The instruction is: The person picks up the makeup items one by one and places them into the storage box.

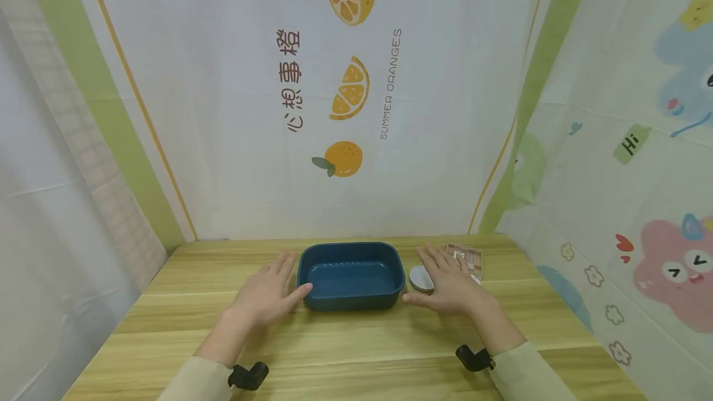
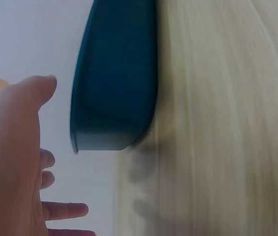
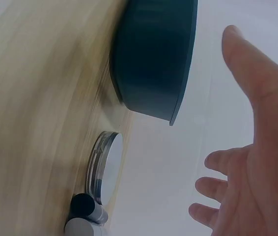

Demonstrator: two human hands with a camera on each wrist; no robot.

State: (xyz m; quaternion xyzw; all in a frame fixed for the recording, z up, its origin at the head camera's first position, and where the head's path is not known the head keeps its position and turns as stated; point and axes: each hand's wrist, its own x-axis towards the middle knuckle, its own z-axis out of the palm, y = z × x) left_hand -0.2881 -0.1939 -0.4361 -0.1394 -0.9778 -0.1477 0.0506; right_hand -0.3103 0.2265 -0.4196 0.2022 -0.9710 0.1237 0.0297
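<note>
A dark blue rectangular plastic bin stands upright on the wooden table, with nothing visible inside. My left hand is spread flat in the air beside its left end. In the left wrist view, a gap shows between the thumb and the bin. On the other side, my right hand hovers with fingers straight, apart from the bin and holding nothing. Below this hand lies a round flat case with a white top. A palette with printed colour squares lies behind it, partly covered by the fingers.
Two small cylinders, one dark-ended and one grey-ended, lie by the round case. The wooden table ends at a white curtain printed with oranges. Another printed curtain hangs on the right.
</note>
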